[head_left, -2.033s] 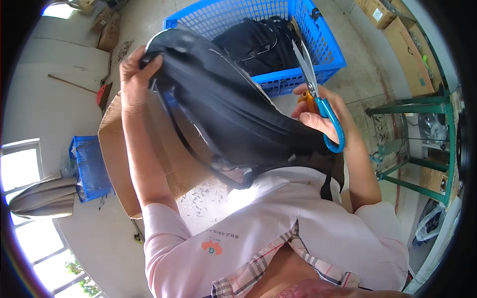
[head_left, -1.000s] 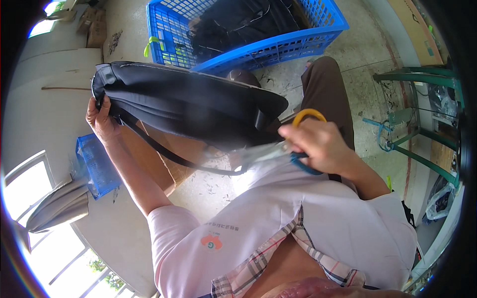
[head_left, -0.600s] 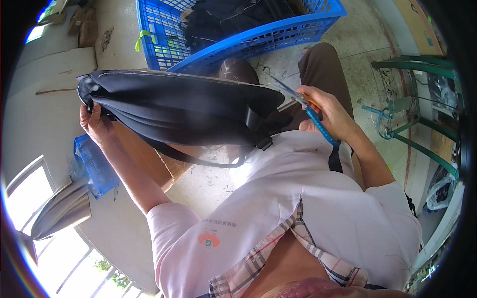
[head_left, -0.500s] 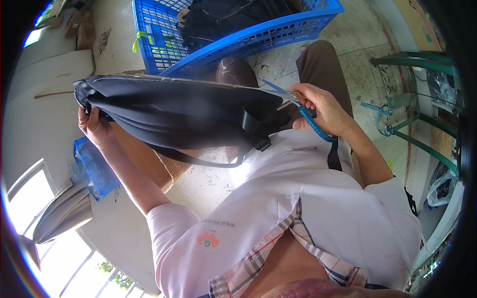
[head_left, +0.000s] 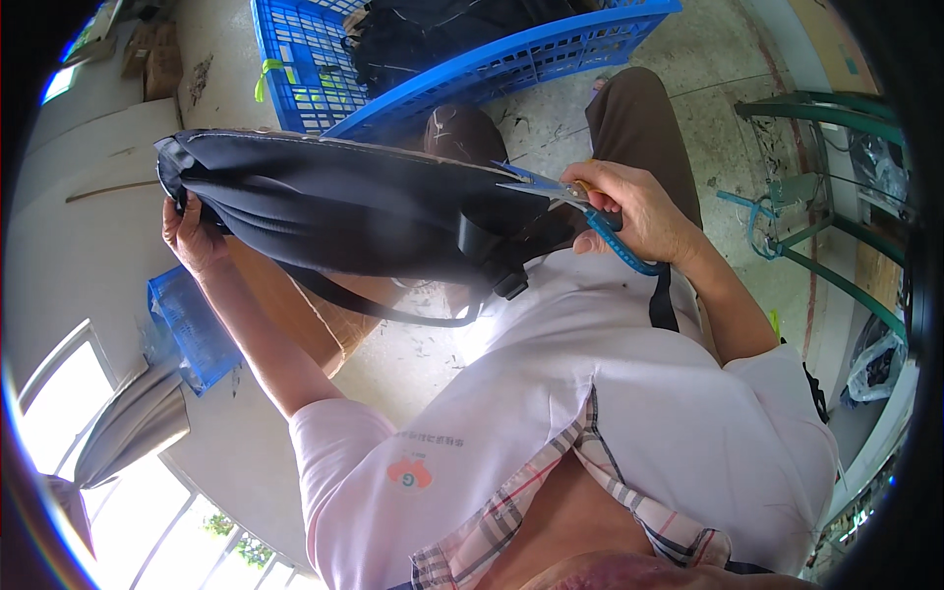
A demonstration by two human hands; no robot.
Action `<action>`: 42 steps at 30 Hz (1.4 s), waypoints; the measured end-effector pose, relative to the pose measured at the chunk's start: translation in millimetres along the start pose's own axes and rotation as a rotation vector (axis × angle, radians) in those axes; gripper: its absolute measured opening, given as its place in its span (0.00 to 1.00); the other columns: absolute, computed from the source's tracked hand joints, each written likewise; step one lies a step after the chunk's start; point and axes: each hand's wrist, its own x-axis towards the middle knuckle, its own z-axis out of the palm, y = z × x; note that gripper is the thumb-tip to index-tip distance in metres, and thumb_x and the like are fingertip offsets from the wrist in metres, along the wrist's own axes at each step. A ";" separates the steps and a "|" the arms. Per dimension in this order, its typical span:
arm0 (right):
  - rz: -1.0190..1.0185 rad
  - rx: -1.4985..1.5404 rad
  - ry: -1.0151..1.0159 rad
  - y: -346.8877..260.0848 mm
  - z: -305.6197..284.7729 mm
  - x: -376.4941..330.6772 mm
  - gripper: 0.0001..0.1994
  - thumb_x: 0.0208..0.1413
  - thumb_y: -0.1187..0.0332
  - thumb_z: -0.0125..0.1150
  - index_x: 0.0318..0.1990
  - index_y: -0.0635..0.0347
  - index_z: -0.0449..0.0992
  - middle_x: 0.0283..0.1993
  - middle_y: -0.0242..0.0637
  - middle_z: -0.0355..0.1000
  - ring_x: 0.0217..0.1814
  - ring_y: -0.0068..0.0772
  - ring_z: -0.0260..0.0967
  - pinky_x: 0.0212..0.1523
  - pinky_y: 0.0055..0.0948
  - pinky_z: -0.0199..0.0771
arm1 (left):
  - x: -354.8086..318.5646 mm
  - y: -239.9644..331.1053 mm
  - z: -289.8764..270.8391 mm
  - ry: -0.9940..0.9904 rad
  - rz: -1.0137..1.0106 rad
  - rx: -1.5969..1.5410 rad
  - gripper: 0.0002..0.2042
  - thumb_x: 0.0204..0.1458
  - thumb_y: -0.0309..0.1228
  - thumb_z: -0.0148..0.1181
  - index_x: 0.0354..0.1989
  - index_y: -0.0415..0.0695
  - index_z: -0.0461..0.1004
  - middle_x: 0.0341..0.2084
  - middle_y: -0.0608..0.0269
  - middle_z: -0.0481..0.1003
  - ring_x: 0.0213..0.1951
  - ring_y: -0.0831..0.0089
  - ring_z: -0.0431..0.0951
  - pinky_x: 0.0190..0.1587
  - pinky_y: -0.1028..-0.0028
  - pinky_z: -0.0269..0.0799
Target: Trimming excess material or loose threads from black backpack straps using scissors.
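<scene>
A black fabric bag piece (head_left: 334,202) with a pale raw seam along its far edge stretches across my lap. My left hand (head_left: 195,234) is closed on its left end, the fingers curled under the cloth. In my right hand (head_left: 634,211) are scissors (head_left: 618,236) with blue and orange handles. Their blades are parted and point left, at the right end of the far seam. Whether the blades touch the cloth I cannot tell. A black strap (head_left: 393,313) and a buckle (head_left: 509,284) hang from the near side of the piece.
Beyond my knees stands a blue plastic crate (head_left: 492,74) holding black fabric pieces (head_left: 442,39). Below my left forearm are a cardboard box (head_left: 285,300) and a blue plastic container (head_left: 192,329). A green metal frame rack (head_left: 836,280) stands at the right. Scraps lie on the floor.
The far edge of the bag piece has risen slightly, and its left end has shifted a little right. The scissors' blades have come to lie further left along the seam.
</scene>
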 end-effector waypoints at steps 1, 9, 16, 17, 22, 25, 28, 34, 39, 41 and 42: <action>0.012 -0.014 -0.006 -0.7 -0.3 0.4 0.29 0.28 0.63 0.73 0.41 0.62 0.70 0.19 0.29 0.58 0.21 0.22 0.59 0.24 0.22 0.66 | 0.7 -1.4 0.0 -0.011 -0.022 -0.013 0.08 0.46 0.17 0.54 0.35 0.39 0.73 0.32 0.61 0.75 0.35 0.73 0.74 0.40 0.73 0.71; -0.062 -0.025 0.033 0.0 5.9 -1.4 0.23 0.33 0.64 0.71 0.38 0.62 0.69 0.17 0.31 0.57 0.18 0.23 0.56 0.22 0.22 0.62 | -1.1 -10.1 0.1 0.013 -0.085 -0.041 0.08 0.47 0.16 0.52 0.36 0.39 0.73 0.33 0.59 0.75 0.35 0.71 0.74 0.40 0.72 0.72; 0.035 0.125 0.104 3.5 6.3 -3.6 0.28 0.31 0.61 0.72 0.43 0.62 0.68 0.19 0.29 0.57 0.21 0.21 0.56 0.22 0.21 0.61 | -8.5 -8.1 1.7 -0.016 -0.077 -0.144 0.11 0.48 0.15 0.50 0.39 0.40 0.71 0.34 0.58 0.75 0.36 0.68 0.74 0.42 0.68 0.71; 0.035 0.125 0.106 4.3 5.7 -3.3 0.28 0.31 0.61 0.72 0.43 0.62 0.68 0.19 0.29 0.57 0.21 0.21 0.56 0.22 0.21 0.61 | -11.8 -7.0 4.0 -0.026 -0.085 -0.173 0.11 0.48 0.16 0.50 0.39 0.40 0.71 0.35 0.57 0.75 0.37 0.68 0.74 0.42 0.67 0.71; -0.032 0.050 0.037 2.9 8.5 -1.9 0.29 0.31 0.62 0.72 0.44 0.61 0.69 0.20 0.29 0.57 0.21 0.23 0.56 0.21 0.22 0.61 | -11.1 -12.0 -10.0 -0.039 -0.083 -0.170 0.10 0.48 0.16 0.50 0.38 0.41 0.72 0.35 0.57 0.74 0.37 0.67 0.75 0.42 0.65 0.72; -0.045 0.013 0.036 2.8 9.4 -0.3 0.28 0.31 0.62 0.72 0.43 0.61 0.69 0.18 0.29 0.56 0.19 0.23 0.56 0.21 0.23 0.60 | -11.5 -11.3 -3.4 -0.001 -0.092 -0.137 0.10 0.48 0.16 0.51 0.37 0.41 0.72 0.35 0.57 0.75 0.37 0.67 0.75 0.41 0.66 0.72; -0.011 0.005 -0.003 4.0 8.5 -0.3 0.26 0.31 0.63 0.72 0.41 0.61 0.69 0.17 0.30 0.55 0.18 0.23 0.55 0.20 0.23 0.60 | -11.2 -11.2 -4.9 -0.003 -0.080 -0.123 0.10 0.47 0.16 0.52 0.37 0.41 0.72 0.34 0.57 0.75 0.35 0.68 0.75 0.40 0.67 0.73; 0.000 0.124 -0.027 8.3 15.2 -3.3 0.29 0.32 0.59 0.71 0.43 0.62 0.68 0.21 0.30 0.54 0.22 0.22 0.50 0.23 0.22 0.56 | -10.6 -8.1 -9.0 0.005 -0.091 -0.109 0.10 0.47 0.16 0.51 0.36 0.42 0.72 0.34 0.57 0.75 0.36 0.68 0.75 0.40 0.66 0.73; 0.010 0.098 -0.004 2.8 12.3 0.1 0.29 0.33 0.57 0.70 0.44 0.62 0.68 0.21 0.30 0.54 0.22 0.22 0.50 0.22 0.22 0.55 | -12.9 -9.0 -7.9 0.016 -0.075 -0.125 0.10 0.47 0.16 0.51 0.36 0.41 0.72 0.34 0.57 0.75 0.36 0.68 0.75 0.40 0.66 0.73; -0.011 0.072 0.004 1.8 11.5 0.4 0.30 0.33 0.57 0.70 0.44 0.62 0.68 0.21 0.29 0.54 0.22 0.22 0.49 0.22 0.22 0.55 | -13.6 -8.0 -9.6 0.000 -0.073 -0.114 0.10 0.48 0.16 0.51 0.37 0.41 0.72 0.34 0.57 0.75 0.36 0.68 0.75 0.40 0.66 0.73; 0.020 0.094 -0.025 0.3 11.0 0.1 0.30 0.34 0.57 0.70 0.44 0.62 0.67 0.21 0.29 0.54 0.22 0.22 0.49 0.22 0.22 0.55 | -14.2 -7.0 -10.6 -0.014 -0.072 -0.103 0.10 0.48 0.16 0.51 0.37 0.41 0.72 0.34 0.57 0.75 0.36 0.67 0.75 0.40 0.66 0.73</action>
